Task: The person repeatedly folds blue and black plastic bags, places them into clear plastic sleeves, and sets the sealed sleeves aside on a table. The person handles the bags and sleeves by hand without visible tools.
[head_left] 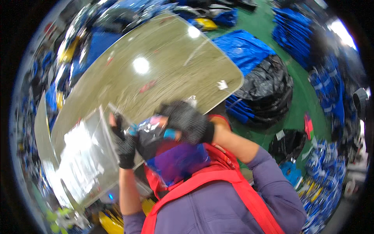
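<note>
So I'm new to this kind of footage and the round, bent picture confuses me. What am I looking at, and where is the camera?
The camera sits on a person's head and looks down, so its wide lens bends straight edges. No machine here: the two arms are the person's own, in purple sleeves under a red apron. Both hands wear dark knitted gloves. The left hand and the right hand together hold a blue and purple folded garment in a clear plastic bag close to the chest. In front is a large olive-green table with rounded corners, and a stack of clear plastic bags lies on its near left part. Beyond the table stand a full black rubbish sack and piles of blue packaged goods on a green floor.
</note>
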The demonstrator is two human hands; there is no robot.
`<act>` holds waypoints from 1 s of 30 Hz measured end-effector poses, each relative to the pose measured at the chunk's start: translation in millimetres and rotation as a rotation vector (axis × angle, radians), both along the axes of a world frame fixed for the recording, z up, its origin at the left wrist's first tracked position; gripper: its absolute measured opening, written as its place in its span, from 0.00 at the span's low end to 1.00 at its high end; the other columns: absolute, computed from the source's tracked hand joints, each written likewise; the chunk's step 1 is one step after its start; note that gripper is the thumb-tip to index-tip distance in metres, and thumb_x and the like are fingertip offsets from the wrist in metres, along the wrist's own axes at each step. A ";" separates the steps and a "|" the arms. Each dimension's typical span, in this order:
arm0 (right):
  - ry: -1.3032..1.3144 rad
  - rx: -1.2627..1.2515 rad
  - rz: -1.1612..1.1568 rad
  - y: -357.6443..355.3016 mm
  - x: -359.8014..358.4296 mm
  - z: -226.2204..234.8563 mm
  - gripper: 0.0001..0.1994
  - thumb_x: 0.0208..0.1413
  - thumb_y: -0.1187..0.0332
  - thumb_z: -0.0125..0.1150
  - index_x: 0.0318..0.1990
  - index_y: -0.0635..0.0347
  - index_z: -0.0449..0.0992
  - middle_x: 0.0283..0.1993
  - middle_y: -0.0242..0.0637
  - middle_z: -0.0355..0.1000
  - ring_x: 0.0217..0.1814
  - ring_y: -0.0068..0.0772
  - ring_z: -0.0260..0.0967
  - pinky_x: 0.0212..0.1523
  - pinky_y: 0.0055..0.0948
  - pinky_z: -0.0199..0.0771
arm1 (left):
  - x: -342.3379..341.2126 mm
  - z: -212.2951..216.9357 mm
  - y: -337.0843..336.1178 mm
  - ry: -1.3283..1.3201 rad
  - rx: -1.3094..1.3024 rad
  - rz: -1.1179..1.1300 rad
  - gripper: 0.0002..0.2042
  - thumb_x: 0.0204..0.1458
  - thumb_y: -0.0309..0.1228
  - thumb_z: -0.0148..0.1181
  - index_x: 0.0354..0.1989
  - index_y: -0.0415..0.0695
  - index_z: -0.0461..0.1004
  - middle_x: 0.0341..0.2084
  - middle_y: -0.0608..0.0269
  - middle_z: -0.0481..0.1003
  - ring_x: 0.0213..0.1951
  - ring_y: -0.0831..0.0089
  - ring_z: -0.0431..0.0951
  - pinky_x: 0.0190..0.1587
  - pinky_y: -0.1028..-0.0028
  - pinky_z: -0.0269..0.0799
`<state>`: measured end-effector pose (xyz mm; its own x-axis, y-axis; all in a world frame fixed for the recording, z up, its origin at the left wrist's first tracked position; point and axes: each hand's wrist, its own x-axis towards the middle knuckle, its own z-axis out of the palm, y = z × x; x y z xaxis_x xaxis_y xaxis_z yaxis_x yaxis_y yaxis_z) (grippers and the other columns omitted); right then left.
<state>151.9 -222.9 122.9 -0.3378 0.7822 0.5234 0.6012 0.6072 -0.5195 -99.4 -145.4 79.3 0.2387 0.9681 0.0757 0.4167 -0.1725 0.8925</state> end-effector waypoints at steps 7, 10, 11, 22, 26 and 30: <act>0.292 0.137 -1.345 -85.6 172.8 -230.9 0.18 0.59 0.67 0.48 0.56 0.63 0.69 0.54 0.52 0.70 0.57 0.56 0.66 0.57 0.40 0.65 | -56.2 -73.5 5.0 -0.108 -0.765 -0.201 0.37 0.48 0.32 0.65 0.68 0.47 0.54 0.55 0.63 0.68 0.52 0.69 0.71 0.52 0.72 0.70; -0.168 -0.538 -1.427 -93.3 259.3 -333.4 0.24 0.59 0.64 0.48 0.63 0.52 0.62 0.58 0.44 0.67 0.53 0.52 0.66 0.51 0.47 0.67 | -65.4 -25.2 111.4 -0.551 -0.554 -0.310 0.28 0.55 0.32 0.55 0.64 0.43 0.56 0.55 0.60 0.67 0.53 0.69 0.69 0.53 0.70 0.67; -0.439 -0.526 -1.462 -93.5 279.1 -358.7 0.24 0.60 0.59 0.44 0.65 0.50 0.61 0.61 0.43 0.64 0.58 0.49 0.63 0.56 0.48 0.62 | -64.1 3.0 157.8 -0.724 -0.603 -0.424 0.25 0.57 0.34 0.52 0.62 0.42 0.58 0.54 0.58 0.67 0.53 0.68 0.68 0.55 0.69 0.65; -0.192 0.078 -1.513 16.6 461.8 -142.6 0.17 0.62 0.54 0.43 0.45 0.50 0.75 0.39 0.47 0.76 0.39 0.54 0.71 0.42 0.52 0.69 | -30.1 -16.2 176.0 -0.606 -0.610 -0.437 0.28 0.62 0.41 0.47 0.69 0.50 0.50 0.64 0.44 0.57 0.64 0.52 0.60 0.65 0.53 0.54; -0.201 0.624 -1.088 14.7 372.2 34.8 0.14 0.63 0.65 0.44 0.49 0.51 0.76 0.34 0.41 0.77 0.30 0.42 0.74 0.32 0.36 0.73 | 17.7 -40.6 124.8 -0.576 -0.703 -0.287 0.28 0.64 0.47 0.41 0.67 0.44 0.51 0.56 0.47 0.68 0.57 0.51 0.69 0.58 0.53 0.66; -0.437 0.437 -0.945 -80.3 248.3 101.0 0.14 0.61 0.66 0.48 0.51 0.54 0.76 0.44 0.41 0.76 0.44 0.47 0.74 0.48 0.39 0.73 | 19.8 -21.4 129.1 -1.014 -0.911 -0.325 0.29 0.64 0.52 0.30 0.63 0.41 0.55 0.60 0.43 0.62 0.61 0.46 0.63 0.62 0.48 0.58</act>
<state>400.2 -303.2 224.0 0.0708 0.6002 0.7967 0.9940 -0.1091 -0.0062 -79.7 -16.3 57.8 0.6799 0.6823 -0.2687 -0.4150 0.6601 0.6261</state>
